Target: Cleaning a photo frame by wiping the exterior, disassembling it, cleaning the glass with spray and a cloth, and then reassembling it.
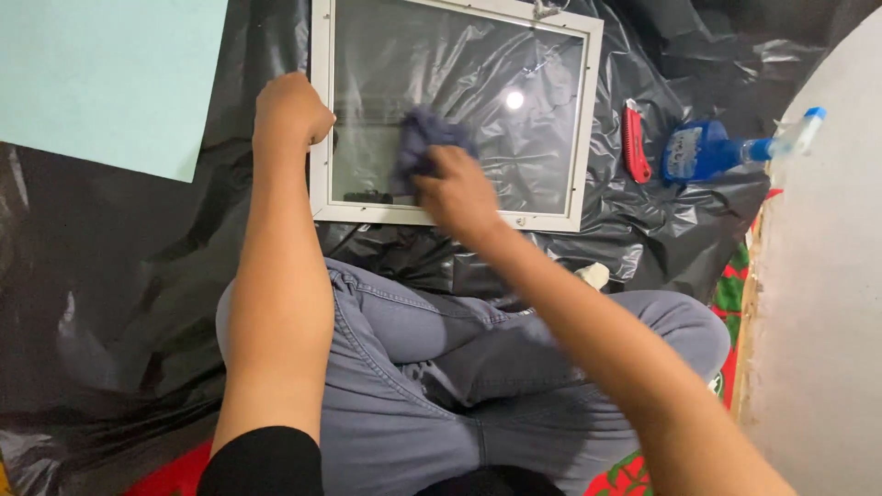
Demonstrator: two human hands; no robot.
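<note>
Flat on the black plastic sheeting (138, 303) lies a white-framed glass pane (478, 55), just beyond the seated person's crossed legs in grey jeans (413, 367). Its long axis runs left to right across the view, and it sits slightly skewed, the right end a little lower than the left. The glass faces up and reflects a small round light.

A dark blue-grey cloth (418, 142) is bunched on the glass near the lower middle of the pane. The right hand (455, 188) is closed on the cloth and presses it against the glass. The left hand (289, 110) is curled into a loose fist on the pane's left frame edge, its fingers wrapped at the rim.

To the right of the pane, well apart from it, a red-handled tool (634, 142) lies on the sheeting with its length pointing away from the person. Just beside that lies a blue spray bottle (707, 152) on its side, nozzle pointing right. A pale green sheet (101, 73) covers the upper left corner. A pale curved surface (827, 303) fills the right edge.
</note>
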